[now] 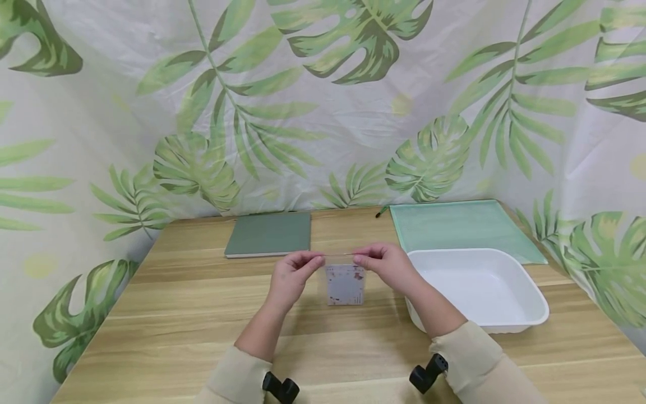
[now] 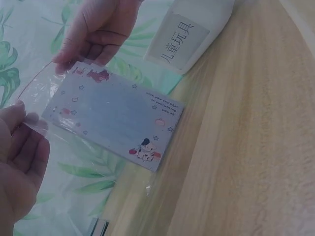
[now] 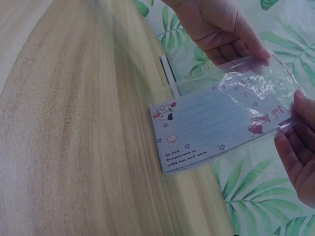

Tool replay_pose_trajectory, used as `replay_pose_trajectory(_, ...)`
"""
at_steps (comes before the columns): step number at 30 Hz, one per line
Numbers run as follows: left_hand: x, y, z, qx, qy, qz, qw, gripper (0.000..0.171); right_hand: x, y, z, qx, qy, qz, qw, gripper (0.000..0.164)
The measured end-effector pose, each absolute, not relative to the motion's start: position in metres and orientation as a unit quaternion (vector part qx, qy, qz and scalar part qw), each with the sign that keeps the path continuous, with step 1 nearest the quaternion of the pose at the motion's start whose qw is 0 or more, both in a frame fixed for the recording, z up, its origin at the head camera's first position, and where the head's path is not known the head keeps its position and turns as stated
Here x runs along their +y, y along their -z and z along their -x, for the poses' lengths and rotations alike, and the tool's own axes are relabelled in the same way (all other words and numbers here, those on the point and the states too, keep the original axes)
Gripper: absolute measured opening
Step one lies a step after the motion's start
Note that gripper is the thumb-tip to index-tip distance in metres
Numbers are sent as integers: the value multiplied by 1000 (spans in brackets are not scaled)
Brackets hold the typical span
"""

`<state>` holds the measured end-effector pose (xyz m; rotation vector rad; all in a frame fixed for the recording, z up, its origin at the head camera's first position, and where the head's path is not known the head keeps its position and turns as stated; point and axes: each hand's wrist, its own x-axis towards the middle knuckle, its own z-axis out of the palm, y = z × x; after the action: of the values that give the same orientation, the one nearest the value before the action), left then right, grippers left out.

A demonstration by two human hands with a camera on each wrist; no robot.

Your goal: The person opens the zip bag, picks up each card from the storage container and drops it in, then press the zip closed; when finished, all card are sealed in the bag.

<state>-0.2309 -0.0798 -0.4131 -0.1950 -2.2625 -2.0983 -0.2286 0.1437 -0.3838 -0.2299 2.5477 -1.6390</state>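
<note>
A pale blue lined notepad with small cartoon prints and stars sits inside a clear plastic bag. My left hand pinches one upper corner of the bag between thumb and fingers. At the opposite corner, my right hand does the same. Between the hands the bag's top edge is stretched, with a thin red line along it. The notepad hangs below this edge, its printed face toward me in the head view. Both wrist views show the notepad lying toward the bag's closed end.
A white plastic basin stands to the right, close by my right forearm; its side bears a label. Behind it lies a pale green mesh pouch. A dark green book lies at the back left. Leaf-printed cloth hangs behind the wooden table.
</note>
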Motion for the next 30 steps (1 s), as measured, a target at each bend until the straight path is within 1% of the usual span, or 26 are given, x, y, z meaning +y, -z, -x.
replay_pose_trajectory(5, -81, 410, 232, -739, 670, 75, 13, 16, 145, 383, 230, 839, 538, 54, 54, 25)
replay_pose_trajectory(18, -78, 405, 229, -738, 669, 84, 29, 15, 145, 381, 229, 848, 526, 57, 41, 22)
replay_pose_trajectory(21, -79, 406, 229, -740, 666, 87, 30, 15, 145, 380, 228, 845, 526, 80, 49, 26)
replay_pose_trajectory(26, -79, 408, 229, -738, 668, 95, 23, 15, 135, 370, 229, 843, 514, 139, 69, 40)
replay_pose_trajectory(30, -79, 409, 229, -732, 672, 112, 22, 16, 119, 356, 228, 874, 450, 175, 59, 31)
